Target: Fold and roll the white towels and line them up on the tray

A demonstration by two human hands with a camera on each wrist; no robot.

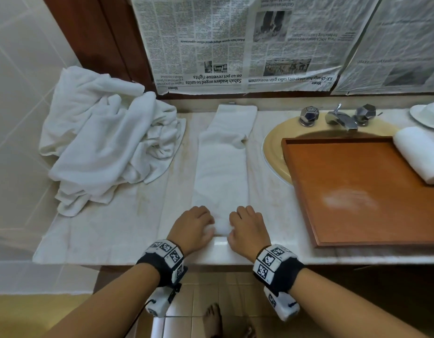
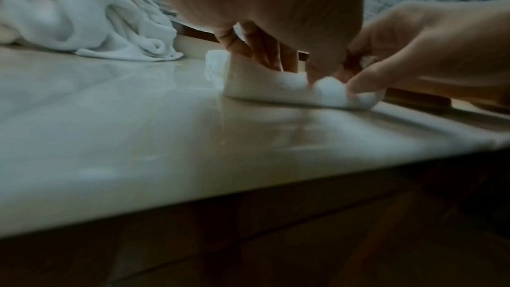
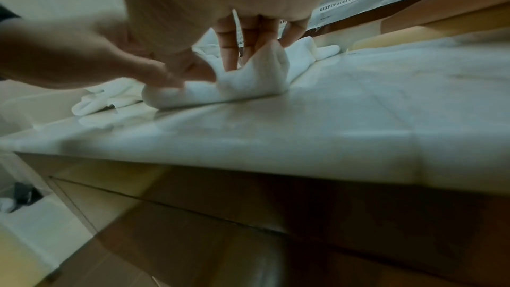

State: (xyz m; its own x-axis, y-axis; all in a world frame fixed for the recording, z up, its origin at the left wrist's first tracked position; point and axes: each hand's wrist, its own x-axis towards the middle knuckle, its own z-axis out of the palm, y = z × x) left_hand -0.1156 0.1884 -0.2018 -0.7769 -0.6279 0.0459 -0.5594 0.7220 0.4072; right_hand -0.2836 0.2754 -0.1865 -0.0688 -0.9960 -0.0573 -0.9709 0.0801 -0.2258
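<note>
While both hands pinch its rolled near end, the folded towel (image 1: 222,167) lies long and flat.

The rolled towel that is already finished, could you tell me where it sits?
In the head view, the rolled towel lies on the tray's far right, near the tap.

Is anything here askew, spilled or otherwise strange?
Yes. The folded towel is uneven: its far part is bunched and kinks to the right. The tray sits over the sink, and has a pale smear. Newspaper hangs upside down on the wall.
</note>
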